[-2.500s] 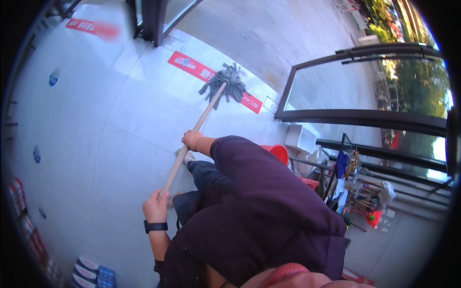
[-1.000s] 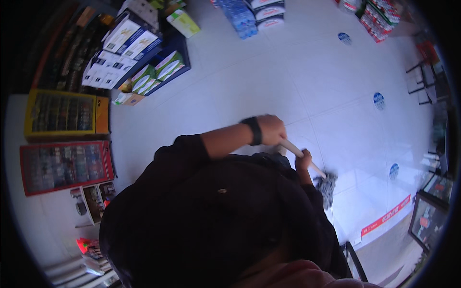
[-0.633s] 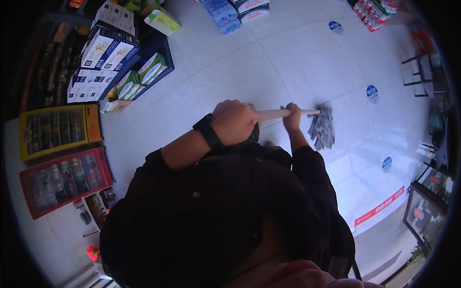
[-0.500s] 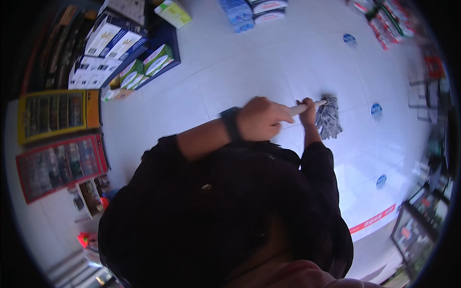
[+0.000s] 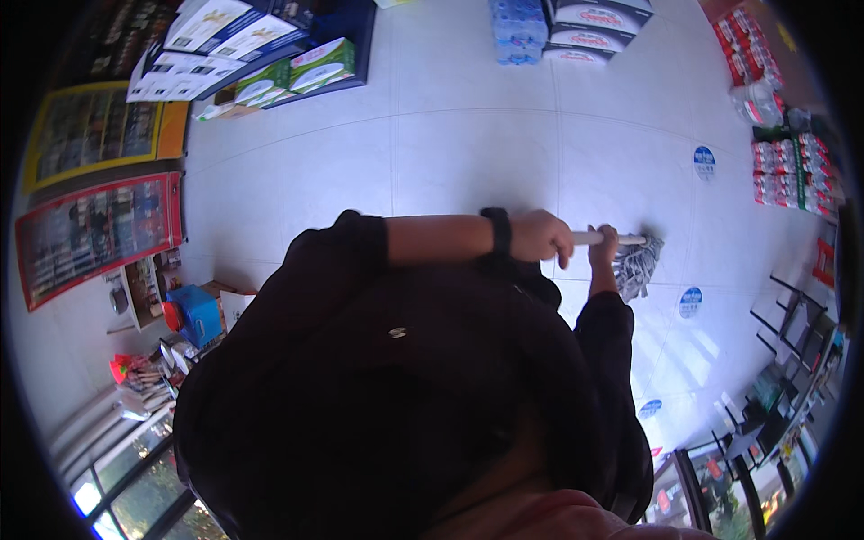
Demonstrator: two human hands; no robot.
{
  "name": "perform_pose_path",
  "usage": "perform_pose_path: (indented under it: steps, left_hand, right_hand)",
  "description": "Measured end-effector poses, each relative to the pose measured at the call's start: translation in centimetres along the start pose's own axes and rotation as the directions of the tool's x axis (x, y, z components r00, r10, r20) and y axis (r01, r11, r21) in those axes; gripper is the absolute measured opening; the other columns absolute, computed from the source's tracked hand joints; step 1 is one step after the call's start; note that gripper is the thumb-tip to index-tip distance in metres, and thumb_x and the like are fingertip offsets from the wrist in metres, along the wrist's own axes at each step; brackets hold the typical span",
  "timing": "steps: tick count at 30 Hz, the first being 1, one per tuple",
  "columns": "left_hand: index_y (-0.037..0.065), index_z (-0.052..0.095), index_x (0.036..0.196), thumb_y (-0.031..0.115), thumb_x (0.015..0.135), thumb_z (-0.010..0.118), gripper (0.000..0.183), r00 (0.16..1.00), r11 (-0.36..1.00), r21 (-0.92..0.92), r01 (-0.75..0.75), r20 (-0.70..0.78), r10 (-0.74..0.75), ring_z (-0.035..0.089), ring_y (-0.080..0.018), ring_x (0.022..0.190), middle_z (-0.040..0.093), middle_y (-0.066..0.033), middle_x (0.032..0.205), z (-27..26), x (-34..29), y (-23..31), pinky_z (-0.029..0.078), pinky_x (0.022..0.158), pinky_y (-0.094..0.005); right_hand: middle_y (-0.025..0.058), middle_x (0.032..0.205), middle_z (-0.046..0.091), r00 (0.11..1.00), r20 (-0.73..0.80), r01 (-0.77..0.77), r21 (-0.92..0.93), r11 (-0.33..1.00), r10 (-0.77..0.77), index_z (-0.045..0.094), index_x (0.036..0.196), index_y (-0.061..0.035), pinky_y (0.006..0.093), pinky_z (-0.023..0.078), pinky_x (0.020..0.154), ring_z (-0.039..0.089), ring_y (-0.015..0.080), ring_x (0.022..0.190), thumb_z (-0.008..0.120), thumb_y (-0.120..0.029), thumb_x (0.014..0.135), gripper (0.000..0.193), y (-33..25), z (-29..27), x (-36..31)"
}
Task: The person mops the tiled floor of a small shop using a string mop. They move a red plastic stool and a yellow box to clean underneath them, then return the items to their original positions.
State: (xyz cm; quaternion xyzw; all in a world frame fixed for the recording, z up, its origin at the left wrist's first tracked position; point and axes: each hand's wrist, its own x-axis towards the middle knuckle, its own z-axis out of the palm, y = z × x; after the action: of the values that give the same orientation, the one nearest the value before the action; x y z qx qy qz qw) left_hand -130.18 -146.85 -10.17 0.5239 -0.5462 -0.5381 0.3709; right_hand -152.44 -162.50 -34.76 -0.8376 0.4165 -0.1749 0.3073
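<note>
On a white tiled shop floor (image 5: 468, 153), glossy, large square tiles, thin grout lines. Person seen from above, dark long-sleeved top fills the middle of the view.

Left hand (image 5: 540, 236): closed round the mop handle (image 5: 605, 238), black watch (image 5: 498, 232) on the wrist, sleeve pushed up the forearm. Right hand (image 5: 604, 245): also closed on the handle, further along, just short of the mop head (image 5: 635, 265). Handle is pale, runs roughly level across the view. Mop head is grey stringy strands, on the floor right of both hands.

Floor: round blue stickers (image 5: 704, 162) scattered on the tiles right of the mop, one just beside the head. Bright light patches at lower right.

Room:
- top left: blue display (image 5: 342, 36) with stacked boxes
- top centre: shrink-wrapped bottle packs (image 5: 517, 27) and cartons on the floor
- right edge: red drink packs (image 5: 778, 162) stacked
- left: red-framed cooler (image 5: 94, 225), yellow-framed one (image 5: 90, 135) above it
- lower left: small blue box (image 5: 196, 313), clutter, glass front
- lower right: black wire racks (image 5: 792, 333)
</note>
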Motion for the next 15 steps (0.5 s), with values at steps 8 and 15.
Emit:
perform_pose_path:
  steps: [8, 15]
  left_hand:
    - [0.002, 0.07, 0.077, -0.003, 0.067, 0.05, 0.023, 0.984, 0.976, -0.173, 0.133, -0.097, -0.152, 0.06, -0.0195, 0.082, 0.066, -0.0095, 0.09, -16.4, 1.9, 3.4, 0.047, 0.077, -0.0285]
    - [0.002, 0.07, 0.076, -0.005, 0.07, 0.051, 0.021, 0.876, 0.924, -0.271, 0.27, -0.33, -0.352, 0.057, -0.0137, 0.073, 0.065, -0.0065, 0.089, -22.7, 2.4, 6.7, 0.045, 0.065, -0.0239]
  right_hand:
    - [0.0143, 0.076, 0.058, 0.981, 0.192, -0.008, -0.009, 1.0, 0.01, 0.055, 0.072, -0.0056, 0.0443, 0.042, 0.074, 0.055, 0.0361, 0.08, 0.069, -0.019, 0.076, 0.02, -6.4, 6.0, 13.8]
    - [0.0139, 0.087, 0.059, 0.956, 0.26, 0.1, 0.139, 0.985, -0.133, 0.057, 0.08, -0.0074, 0.0454, 0.044, 0.08, 0.051, 0.0386, 0.093, 0.067, -0.017, 0.079, 0.014, -13.7, 8.8, 26.4]
